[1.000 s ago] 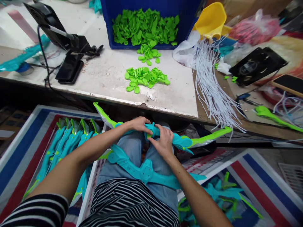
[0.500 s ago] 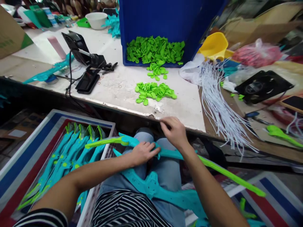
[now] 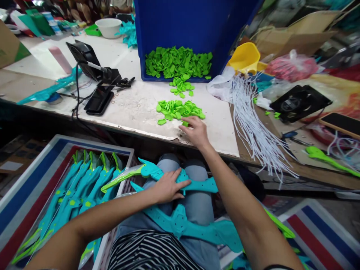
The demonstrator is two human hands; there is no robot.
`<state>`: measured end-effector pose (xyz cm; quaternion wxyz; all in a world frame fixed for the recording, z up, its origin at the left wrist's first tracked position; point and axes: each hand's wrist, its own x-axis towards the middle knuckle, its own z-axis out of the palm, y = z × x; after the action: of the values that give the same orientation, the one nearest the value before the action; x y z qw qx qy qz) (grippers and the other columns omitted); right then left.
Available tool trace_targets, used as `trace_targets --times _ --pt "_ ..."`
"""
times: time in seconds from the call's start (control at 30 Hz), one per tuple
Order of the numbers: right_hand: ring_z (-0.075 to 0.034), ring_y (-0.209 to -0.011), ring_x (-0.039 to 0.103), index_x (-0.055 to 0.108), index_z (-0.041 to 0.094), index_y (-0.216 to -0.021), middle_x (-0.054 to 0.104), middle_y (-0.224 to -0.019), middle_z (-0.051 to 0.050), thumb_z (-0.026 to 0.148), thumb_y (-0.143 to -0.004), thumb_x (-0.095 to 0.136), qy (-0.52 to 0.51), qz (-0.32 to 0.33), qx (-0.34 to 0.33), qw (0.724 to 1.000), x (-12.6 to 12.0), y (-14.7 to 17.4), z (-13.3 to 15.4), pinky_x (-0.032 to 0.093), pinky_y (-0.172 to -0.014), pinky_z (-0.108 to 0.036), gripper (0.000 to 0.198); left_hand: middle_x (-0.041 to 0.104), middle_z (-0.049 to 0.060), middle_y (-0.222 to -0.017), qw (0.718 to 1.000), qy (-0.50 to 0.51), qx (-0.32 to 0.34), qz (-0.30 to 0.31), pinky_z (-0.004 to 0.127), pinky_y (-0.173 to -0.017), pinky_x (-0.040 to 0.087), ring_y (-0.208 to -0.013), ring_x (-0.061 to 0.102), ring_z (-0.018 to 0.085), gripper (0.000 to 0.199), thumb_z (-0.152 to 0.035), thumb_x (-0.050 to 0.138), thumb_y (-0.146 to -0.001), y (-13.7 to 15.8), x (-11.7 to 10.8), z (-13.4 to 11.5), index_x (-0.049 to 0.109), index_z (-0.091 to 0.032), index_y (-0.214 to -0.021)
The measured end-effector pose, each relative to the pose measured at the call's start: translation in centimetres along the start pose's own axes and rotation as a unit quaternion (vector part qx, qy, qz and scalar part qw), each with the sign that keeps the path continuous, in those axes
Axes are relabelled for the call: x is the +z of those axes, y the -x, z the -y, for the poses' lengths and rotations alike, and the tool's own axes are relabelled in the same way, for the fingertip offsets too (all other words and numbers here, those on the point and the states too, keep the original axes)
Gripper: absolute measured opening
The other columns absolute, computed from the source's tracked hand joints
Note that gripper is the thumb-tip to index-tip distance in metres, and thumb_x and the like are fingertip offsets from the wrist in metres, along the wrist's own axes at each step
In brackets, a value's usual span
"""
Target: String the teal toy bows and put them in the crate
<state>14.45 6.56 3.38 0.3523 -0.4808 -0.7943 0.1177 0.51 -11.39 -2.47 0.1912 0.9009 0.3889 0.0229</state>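
My left hand [image 3: 170, 185] lies with fingers spread on a turquoise bow-shaped plastic piece [image 3: 201, 185] across my knees. A lime-green arm [image 3: 122, 178] extends from its left end; my right forearm hides part of its other side. Nearer my body, a second turquoise bow-shaped piece [image 3: 194, 228] rests on my lap. My right hand [image 3: 196, 132] is at the table's front edge, beside a pile of small flat green plastic pieces [image 3: 180, 108]. Its thumb and forefinger are apart, with one green piece [image 3: 185, 123] showing between them; whether they touch it is unclear.
A tipped blue bin [image 3: 197, 22] spills more green pieces onto the table [image 3: 135, 120]. White cords [image 3: 253, 127] hang over the edge at right. Left of me, a crate [image 3: 60, 140] holds several bagged turquoise-green pieces. A small black fan [image 3: 300, 103] and a phone [image 3: 99, 103] lie on the table.
My right hand has moved forward and left from above the lap to the green pile. My left hand stays on the turquoise piece, its fingers now more spread. The view has shifted slightly.
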Motion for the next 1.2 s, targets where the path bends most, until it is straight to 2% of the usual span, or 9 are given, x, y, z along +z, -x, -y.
trace_targets --times 0.13,0.27,0.37,0.5,0.63,0.8,0.9,1.03,1.2 --pt "-0.026 -0.095 0.060 0.070 0.023 -0.083 0.069 -0.088 -0.005 0.034 -0.078 0.068 0.019 -0.034 0.023 0.999 -2.6 3.7 -3.2 0.046 -0.089 -0.045 0.013 0.035 0.024 -0.145 0.997 0.037 -0.048 0.056 0.047 -0.097 0.041 -0.125 0.046 0.037 0.080 -0.049 0.067 -0.078 -1.2 -1.1 -0.3 0.031 -0.024 -0.145" --pt "-0.021 -0.085 0.061 0.070 0.022 -0.091 0.065 -0.095 -0.007 0.036 -0.079 0.065 -0.015 -0.034 0.024 0.999 -4.2 5.2 -4.2 0.052 -0.078 -0.038 0.019 0.049 0.022 -0.131 0.989 0.053 -0.093 0.101 0.042 -0.092 0.045 -0.118 0.052 0.037 0.104 -0.048 0.080 -0.063 -2.9 -1.6 -0.4 0.027 -0.020 -0.147" --pt "-0.018 -0.084 0.062 0.069 0.022 -0.101 0.062 -0.102 -0.007 0.037 -0.084 0.057 -0.049 -0.073 0.047 0.995 -4.6 5.1 -4.0 0.053 -0.071 -0.032 0.025 0.053 0.018 -0.123 0.987 0.059 -0.102 0.109 0.041 -0.085 0.047 -0.107 0.059 0.036 0.105 -0.050 0.078 -0.064 -3.5 -1.5 -0.2 0.022 -0.023 -0.149" --pt "-0.020 -0.090 0.063 0.069 0.020 -0.091 0.065 -0.100 -0.008 0.037 -0.084 0.059 -0.037 -0.084 0.027 0.995 -4.7 5.5 -4.0 0.052 -0.076 -0.034 0.021 0.051 0.018 -0.126 0.987 0.075 -0.094 0.107 0.039 -0.086 0.047 -0.110 0.057 0.037 0.108 -0.053 0.077 -0.064 -3.5 -1.3 0.5 0.020 -0.024 -0.150" --pt "-0.025 -0.094 0.063 0.067 0.020 -0.087 0.070 -0.095 -0.007 0.035 -0.081 0.063 0.038 -0.078 0.019 0.996 -5.6 7.1 -4.7 0.047 -0.088 -0.042 0.016 0.055 0.015 -0.125 0.981 0.140 -0.095 0.099 0.036 -0.090 0.045 -0.113 0.056 0.033 0.094 -0.056 0.069 -0.072 -3.4 -2.0 1.3 0.027 -0.022 -0.149" --pt "-0.026 -0.094 0.060 0.065 0.022 -0.081 0.070 -0.092 -0.006 0.034 -0.077 0.067 0.071 -0.045 0.022 0.996 -7.2 8.1 -5.8 0.047 -0.086 -0.043 0.013 0.066 0.010 -0.111 0.960 0.232 -0.136 0.074 0.032 -0.087 0.046 -0.103 0.061 0.025 0.070 -0.040 0.055 -0.084 -4.2 -2.5 2.2 0.033 -0.016 -0.146" --pt "-0.027 -0.096 0.059 0.063 0.022 -0.079 0.070 -0.095 -0.006 0.031 -0.076 0.067 0.070 -0.018 0.020 0.997 -7.7 7.3 -5.7 0.046 -0.088 -0.044 0.010 0.068 0.009 -0.106 0.939 0.285 -0.176 0.078 0.028 -0.081 0.047 -0.095 0.063 0.024 0.070 -0.037 0.060 -0.079 -5.0 -2.4 2.7 0.041 -0.011 -0.141" --pt "-0.026 -0.094 0.060 0.063 0.023 -0.081 0.070 -0.093 -0.006 0.029 -0.078 0.063 0.054 -0.017 0.043 0.997 -8.0 7.6 -3.3 0.046 -0.088 -0.045 0.007 0.069 0.003 -0.092 0.891 0.404 -0.194 0.077 0.023 -0.073 0.046 -0.086 0.061 0.018 0.040 -0.038 0.055 -0.083 -5.5 -2.3 3.3 0.065 -0.014 -0.113" --pt "-0.025 -0.101 0.060 0.065 0.023 -0.100 0.070 -0.108 -0.008 0.033 -0.086 0.057 -0.039 0.096 -0.028 0.994 -6.7 13.9 1.5 0.049 -0.086 -0.044 0.018 0.065 0.001 -0.072 0.786 0.539 -0.286 0.099 0.022 -0.061 0.045 -0.067 0.057 0.013 0.032 -0.042 0.054 -0.086 -5.8 -2.3 3.8 0.068 -0.013 -0.087"
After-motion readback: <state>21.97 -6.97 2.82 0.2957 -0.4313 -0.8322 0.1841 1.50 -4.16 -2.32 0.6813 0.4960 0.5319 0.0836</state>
